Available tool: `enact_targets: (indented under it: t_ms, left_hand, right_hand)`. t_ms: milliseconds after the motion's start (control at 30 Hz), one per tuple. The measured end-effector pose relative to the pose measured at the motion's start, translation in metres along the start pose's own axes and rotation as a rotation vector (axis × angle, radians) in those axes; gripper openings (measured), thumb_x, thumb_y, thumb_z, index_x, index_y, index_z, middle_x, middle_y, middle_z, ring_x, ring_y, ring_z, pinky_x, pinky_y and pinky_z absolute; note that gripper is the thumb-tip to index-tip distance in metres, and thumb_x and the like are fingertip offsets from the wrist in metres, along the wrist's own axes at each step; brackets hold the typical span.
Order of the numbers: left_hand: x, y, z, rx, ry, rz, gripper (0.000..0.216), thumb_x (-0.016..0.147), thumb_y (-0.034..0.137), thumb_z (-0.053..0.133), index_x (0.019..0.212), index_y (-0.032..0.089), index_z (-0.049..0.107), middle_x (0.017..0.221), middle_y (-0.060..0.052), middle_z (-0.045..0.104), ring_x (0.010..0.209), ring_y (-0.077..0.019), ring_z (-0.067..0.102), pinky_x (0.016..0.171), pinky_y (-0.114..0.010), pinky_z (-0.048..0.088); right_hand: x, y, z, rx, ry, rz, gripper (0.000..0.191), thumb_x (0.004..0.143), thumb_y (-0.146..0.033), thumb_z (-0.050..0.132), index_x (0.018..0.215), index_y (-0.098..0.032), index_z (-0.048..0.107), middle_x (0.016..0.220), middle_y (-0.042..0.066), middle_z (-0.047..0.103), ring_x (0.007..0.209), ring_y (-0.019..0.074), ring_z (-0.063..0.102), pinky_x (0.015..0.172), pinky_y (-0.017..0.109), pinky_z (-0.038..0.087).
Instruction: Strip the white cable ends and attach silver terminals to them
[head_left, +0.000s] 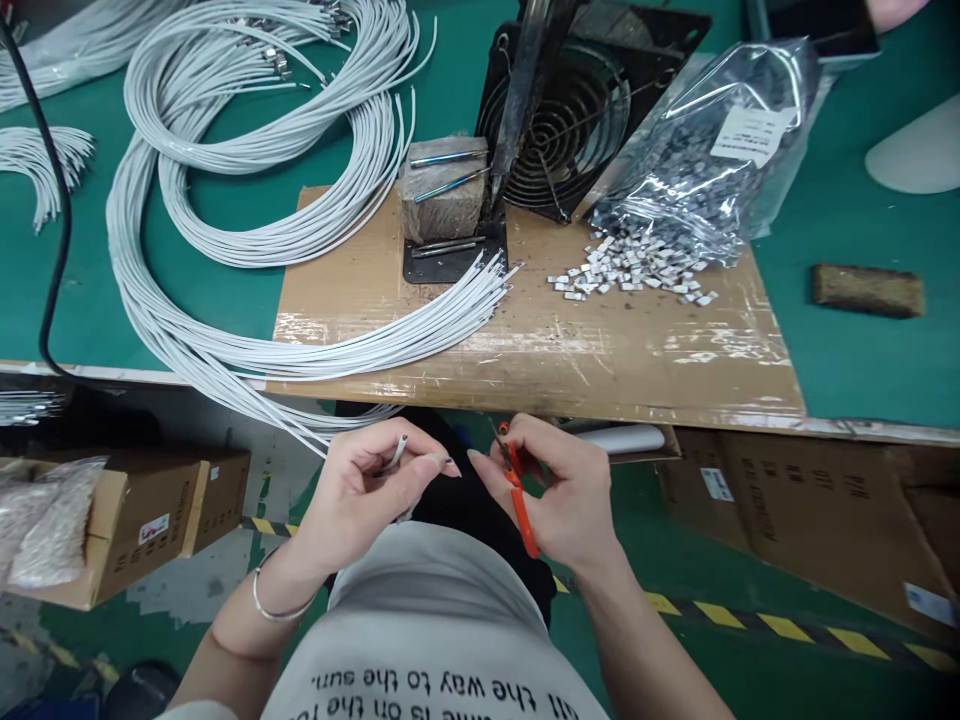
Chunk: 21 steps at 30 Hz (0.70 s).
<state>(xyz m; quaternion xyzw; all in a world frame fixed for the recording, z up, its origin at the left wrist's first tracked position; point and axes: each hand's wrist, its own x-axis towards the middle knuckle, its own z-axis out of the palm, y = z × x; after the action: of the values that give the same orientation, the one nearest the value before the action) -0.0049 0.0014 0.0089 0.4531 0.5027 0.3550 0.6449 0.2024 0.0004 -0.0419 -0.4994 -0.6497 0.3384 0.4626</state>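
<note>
In front of my body, my left hand (pixel 371 490) is closed around a white cable (pixel 400 449), pinching its end between thumb and forefinger. Small dark and red tips show at that pinch. My right hand (pixel 576 490) grips small orange-handled cutters (pixel 525 518), their jaws pointing up and to the left, a short gap away from the cable end. Whether the jaws are apart cannot be made out. Above the hands, a bundle of white cables (pixel 360 350) lies across the cardboard sheet (pixel 600 350), some strands running over the table edge towards my left hand.
Coiled white cables (pixel 255 150) lie at the back left. A block with metal tips (pixel 444 190) and a fan (pixel 555 120) stand mid-table. Small white pieces (pixel 637 268) spill beside a clear bag (pixel 705 160). A brown bar (pixel 868 290) lies right. Cartons (pixel 150 520) stand below.
</note>
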Motion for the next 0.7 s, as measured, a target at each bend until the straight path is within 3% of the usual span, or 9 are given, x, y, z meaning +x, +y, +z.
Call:
enact_targets:
  t_ms: [167, 400, 533, 600, 700]
  left_hand:
    - [-0.0014, -0.0007, -0.0005, 0.025, -0.007, 0.003, 0.036, 0.100, 0.050, 0.077, 0.086, 0.017, 0.084, 0.059, 0.001, 0.053, 0.051, -0.0099, 0.035, 0.047, -0.026, 0.024]
    - [-0.0014, -0.0022, -0.0020, 0.004, -0.025, 0.063, 0.029, 0.103, 0.042, 0.076, 0.088, 0.018, 0.084, 0.076, -0.004, 0.073, 0.054, -0.0088, 0.035, 0.048, -0.026, 0.023]
    - [-0.0005, -0.0015, -0.0011, 0.008, -0.012, 0.044, 0.033, 0.102, 0.046, 0.077, 0.087, 0.017, 0.085, 0.063, -0.001, 0.064, 0.050, -0.0084, 0.032, 0.046, -0.025, 0.024]
    - [0.0003, -0.0011, -0.0008, -0.008, -0.013, 0.004, 0.035, 0.100, 0.049, 0.078, 0.088, 0.017, 0.087, 0.057, 0.000, 0.059, 0.048, -0.0085, 0.034, 0.045, -0.024, 0.027]
    - [0.0029, -0.0003, -0.0011, -0.025, -0.042, -0.020, 0.031, 0.100, 0.047, 0.078, 0.094, 0.019, 0.091, 0.075, -0.007, 0.076, 0.055, -0.0120, 0.055, 0.051, -0.024, 0.045]
  right_hand:
    - [-0.0020, 0.0036, 0.0003, -0.018, -0.005, -0.088, 0.039, 0.088, -0.014, 0.078, 0.063, -0.022, 0.049, 0.058, -0.006, 0.043, 0.051, 0.0089, 0.033, 0.045, 0.026, 0.025]
    - [-0.0026, 0.0062, 0.0032, -0.040, -0.074, -0.167, 0.038, 0.083, -0.006, 0.068, 0.061, -0.023, 0.042, 0.058, -0.007, 0.036, 0.053, 0.0093, 0.030, 0.047, 0.026, 0.024]
    - [-0.0028, 0.0062, 0.0040, -0.056, -0.058, -0.173, 0.037, 0.082, -0.005, 0.068, 0.061, -0.023, 0.043, 0.058, -0.007, 0.035, 0.053, 0.0096, 0.029, 0.047, 0.027, 0.023]
    - [-0.0027, 0.0060, 0.0028, -0.068, -0.014, -0.162, 0.037, 0.084, -0.006, 0.069, 0.062, -0.023, 0.044, 0.058, -0.007, 0.036, 0.052, 0.0093, 0.029, 0.046, 0.027, 0.023]
    - [-0.0016, 0.0049, -0.0012, -0.084, 0.076, -0.149, 0.040, 0.087, -0.007, 0.072, 0.062, -0.023, 0.044, 0.057, -0.006, 0.038, 0.051, 0.0089, 0.030, 0.045, 0.027, 0.025]
